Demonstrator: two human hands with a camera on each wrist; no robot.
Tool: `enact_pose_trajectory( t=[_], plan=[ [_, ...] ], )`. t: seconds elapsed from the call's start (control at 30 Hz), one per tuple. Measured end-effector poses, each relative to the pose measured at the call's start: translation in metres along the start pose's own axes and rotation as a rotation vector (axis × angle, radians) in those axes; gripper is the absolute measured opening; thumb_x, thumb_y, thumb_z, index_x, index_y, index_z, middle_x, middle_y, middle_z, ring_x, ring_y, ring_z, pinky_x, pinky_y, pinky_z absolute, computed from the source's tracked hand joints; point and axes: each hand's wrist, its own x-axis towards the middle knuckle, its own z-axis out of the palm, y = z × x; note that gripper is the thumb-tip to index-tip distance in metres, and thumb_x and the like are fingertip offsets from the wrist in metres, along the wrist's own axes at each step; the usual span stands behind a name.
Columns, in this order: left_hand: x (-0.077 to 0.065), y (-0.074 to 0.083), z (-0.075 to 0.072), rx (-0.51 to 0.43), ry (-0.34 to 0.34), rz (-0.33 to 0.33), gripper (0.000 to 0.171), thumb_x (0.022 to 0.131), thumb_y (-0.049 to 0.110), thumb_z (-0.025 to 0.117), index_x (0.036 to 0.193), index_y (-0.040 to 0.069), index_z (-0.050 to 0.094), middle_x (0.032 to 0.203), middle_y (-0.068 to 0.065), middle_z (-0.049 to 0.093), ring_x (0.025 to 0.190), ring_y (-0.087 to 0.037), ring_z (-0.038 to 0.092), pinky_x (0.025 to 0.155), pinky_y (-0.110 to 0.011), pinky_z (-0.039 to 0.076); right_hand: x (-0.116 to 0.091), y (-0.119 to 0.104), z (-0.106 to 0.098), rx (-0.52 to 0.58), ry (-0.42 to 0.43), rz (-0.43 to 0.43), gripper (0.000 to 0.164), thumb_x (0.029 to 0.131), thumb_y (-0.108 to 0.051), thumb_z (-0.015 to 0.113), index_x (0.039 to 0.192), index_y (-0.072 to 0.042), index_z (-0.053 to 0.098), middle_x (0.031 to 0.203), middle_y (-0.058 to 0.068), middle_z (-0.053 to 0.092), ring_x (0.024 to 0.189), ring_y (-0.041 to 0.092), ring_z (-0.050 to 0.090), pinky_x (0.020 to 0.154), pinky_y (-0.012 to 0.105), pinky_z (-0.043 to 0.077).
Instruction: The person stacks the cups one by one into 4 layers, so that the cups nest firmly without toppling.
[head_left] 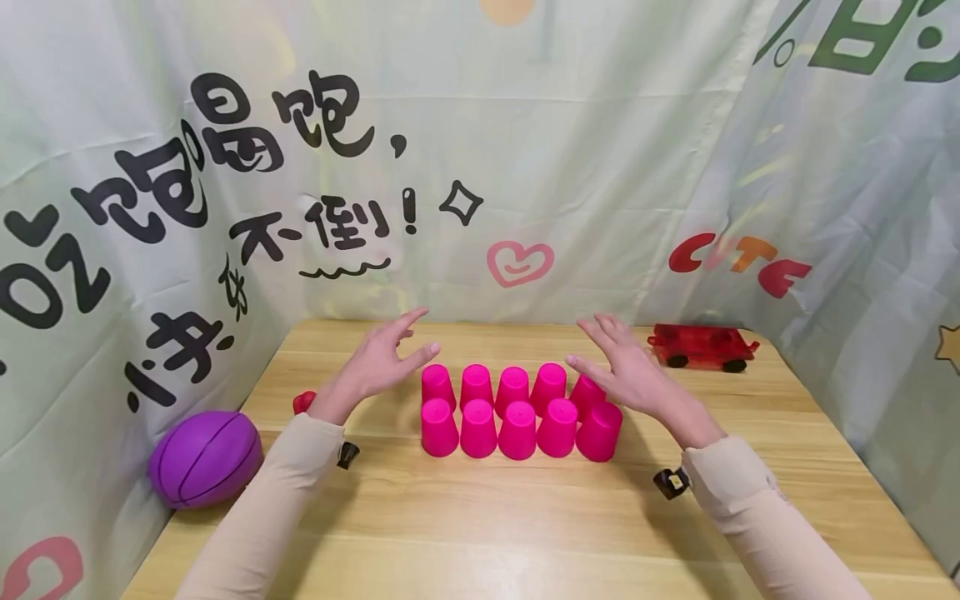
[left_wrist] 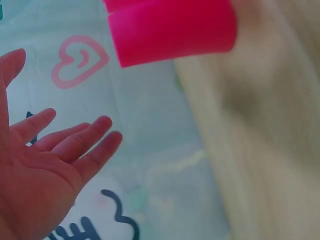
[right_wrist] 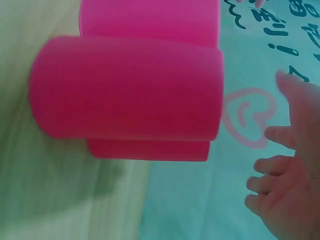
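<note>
Pale wood-grain tabletop (head_left: 480,533): beneath the cups.
Ten hot-pink tapered cups (head_left: 517,433): two rows on the tabletop, narrow ends up.
Left hand (head_left: 377,364): left of the cups, fingers extended, holding nothing.
Right hand (head_left: 636,372): at the cups' right, fingers spread, holding nothing.
Purple black-seamed ball (head_left: 206,460): well left of the cups.
Translucent red wheeled toy (head_left: 701,343): beyond the cups, rightward.

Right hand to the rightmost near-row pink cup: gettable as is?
Probably yes: the right hand is close by and holds nothing, and nothing visible blocks the right side of that cup. Neighbouring cups stand only to its left and behind.
</note>
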Motion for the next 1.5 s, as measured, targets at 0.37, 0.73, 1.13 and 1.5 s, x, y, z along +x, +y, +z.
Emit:
enact_pose_trajectory(
  t=[0.37, 0.73, 1.13, 1.5],
  plan=[
    [-0.009, -0.016, 0.023, -0.328, -0.030, -0.026, 0.069, 0.095, 0.024, 0.079, 0.156, 0.011, 0.049, 0.140, -0.025, 0.066, 0.126, -0.038, 0.068, 0.108, -0.055, 0.055, -0.017, 0.018, 0.016, 0.330, 0.062, 0.052, 0.063, 0.098, -0.033, 0.077, 0.149, -0.003, 0.057, 0.136, 0.024, 0.067, 0.085, 0.036, 0.070, 0.083, 0.046, 0.062],
    [-0.014, -0.034, 0.041, -0.417, -0.135, -0.039, 0.060, 0.097, 0.026, 0.076, 0.150, 0.006, 0.056, 0.140, -0.020, 0.067, 0.129, -0.039, 0.065, 0.108, -0.055, 0.055, -0.023, 0.039, 0.029, 0.454, 0.097, 0.084, 0.056, 0.092, -0.026, 0.084, 0.137, 0.003, 0.066, 0.129, 0.022, 0.073, 0.114, 0.038, 0.072, 0.083, 0.012, 0.055],
    [-0.014, -0.039, 0.050, -0.433, -0.123, -0.043, 0.062, 0.095, 0.018, 0.080, 0.148, 0.000, 0.054, 0.128, -0.017, 0.072, 0.120, -0.033, 0.069, 0.105, -0.051, 0.058, -0.024, 0.041, 0.032, 0.479, 0.090, 0.120, 0.051, 0.094, -0.028, 0.082, 0.134, 0.001, 0.068, 0.127, 0.023, 0.073, 0.113, 0.038, 0.071, 0.081, 0.016, 0.059],
    [-0.018, -0.042, 0.052, -0.430, -0.114, -0.085, 0.051, 0.092, 0.019, 0.082, 0.137, 0.003, 0.063, 0.129, -0.015, 0.072, 0.120, -0.030, 0.068, 0.103, -0.045, 0.060, -0.026, 0.042, 0.033, 0.472, 0.069, 0.138, 0.053, 0.094, -0.033, 0.081, 0.135, -0.002, 0.069, 0.128, 0.021, 0.073, 0.114, 0.035, 0.071, 0.081, 0.019, 0.059]
  ],
)
